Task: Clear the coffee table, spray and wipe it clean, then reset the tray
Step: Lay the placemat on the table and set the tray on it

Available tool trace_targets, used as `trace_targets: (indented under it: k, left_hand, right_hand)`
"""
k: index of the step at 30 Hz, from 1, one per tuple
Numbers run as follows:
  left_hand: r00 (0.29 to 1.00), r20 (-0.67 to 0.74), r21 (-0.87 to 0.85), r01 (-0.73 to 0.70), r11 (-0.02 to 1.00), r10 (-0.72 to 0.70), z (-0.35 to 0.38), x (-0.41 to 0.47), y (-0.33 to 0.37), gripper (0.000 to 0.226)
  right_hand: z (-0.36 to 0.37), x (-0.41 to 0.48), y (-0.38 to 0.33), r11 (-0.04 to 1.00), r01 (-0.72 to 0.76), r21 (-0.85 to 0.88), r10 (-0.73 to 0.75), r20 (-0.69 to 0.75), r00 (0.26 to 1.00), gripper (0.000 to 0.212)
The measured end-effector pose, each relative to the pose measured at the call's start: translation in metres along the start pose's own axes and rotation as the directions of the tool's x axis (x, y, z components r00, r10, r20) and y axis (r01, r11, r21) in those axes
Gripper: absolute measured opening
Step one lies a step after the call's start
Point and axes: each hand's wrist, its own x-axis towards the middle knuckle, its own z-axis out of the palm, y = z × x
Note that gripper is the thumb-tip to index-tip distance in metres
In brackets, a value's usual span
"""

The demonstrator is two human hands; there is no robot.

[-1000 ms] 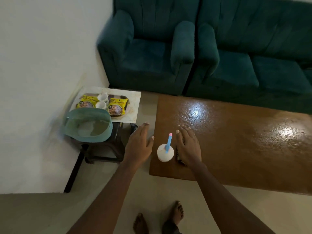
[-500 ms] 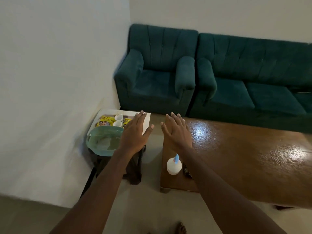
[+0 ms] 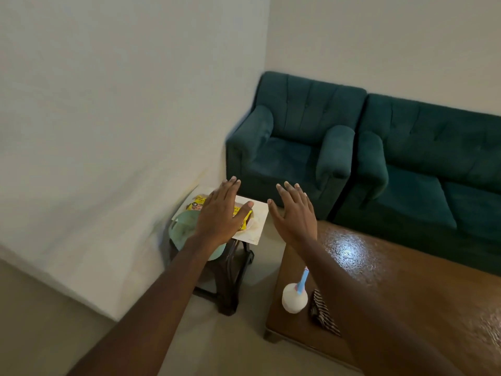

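Observation:
The white tray (image 3: 254,229) lies on a dark stool by the wall, with yellow snack packets (image 3: 195,205) on it. My left hand (image 3: 221,213) hovers flat above the tray and hides most of its load. My right hand (image 3: 295,213) is stretched out with fingers spread, to the right of the tray, and holds nothing. On the near left corner of the wet, glossy brown coffee table (image 3: 406,289) stand a white spray bottle (image 3: 294,298) with a blue and pink nozzle and a striped cloth (image 3: 322,313).
A pale green basin (image 3: 184,232) sits on the dark stool (image 3: 227,278) beside the tray. A teal armchair (image 3: 292,147) and a teal sofa (image 3: 433,169) stand along the far wall behind the table. White walls close off the left side.
Both hands rose from beside the spray bottle and reached forward to the tray. The view tilted up and swung left, so the bottle now lies below my right forearm.

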Motion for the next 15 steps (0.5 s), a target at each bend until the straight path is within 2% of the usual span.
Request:
trace_targets:
  k: [9, 15]
  left_hand:
    - [0.994, 0.011, 0.118, 0.103, 0.988, -0.105, -0.012, 0.001, -0.032, 0.069]
    - [0.994, 0.018, 0.106, 0.105, 0.989, -0.108, -0.017, 0.017, -0.06, 0.068]
  right_hand:
    - [0.017, 0.022, -0.026, 0.995, 0.095, 0.001, -0.095, 0.044, 0.994, 0.057]
    - [0.042, 0.043, -0.052, 0.996, 0.092, -0.014, -0.091, 0.055, 0.994, 0.056]
